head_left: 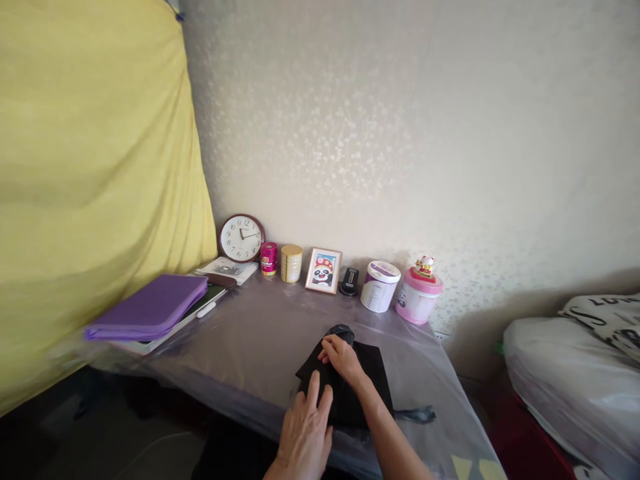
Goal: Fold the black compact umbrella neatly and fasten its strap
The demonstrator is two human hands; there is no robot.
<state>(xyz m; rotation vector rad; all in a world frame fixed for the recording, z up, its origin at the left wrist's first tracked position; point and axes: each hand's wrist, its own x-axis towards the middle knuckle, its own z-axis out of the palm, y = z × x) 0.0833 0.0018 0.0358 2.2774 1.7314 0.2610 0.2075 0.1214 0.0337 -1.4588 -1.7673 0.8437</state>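
A black cloth item (373, 373) lies partly folded near the front of the table, with a rounded, slightly shiny bunch of fabric at its far end. From its right side a dark strap (417, 415) runs out over the table cover. My right hand (343, 357) is over the middle of the cloth, fingers curled and thumb drawn in; whatever is between the fingertips is hidden. Closer to me, at the cloth's near left edge, my left hand (306, 427) has its fingers apart and holds nothing that I can see.
Along the wall stand a clock (242, 238), a magenta can (269, 259), a yellow tin (291, 264), a picture frame (323, 271), a black device (349, 282), a white-purple tub (380, 288) and a pink tub (419, 299) bearing a figurine. A purple folder (150, 303) lies left.
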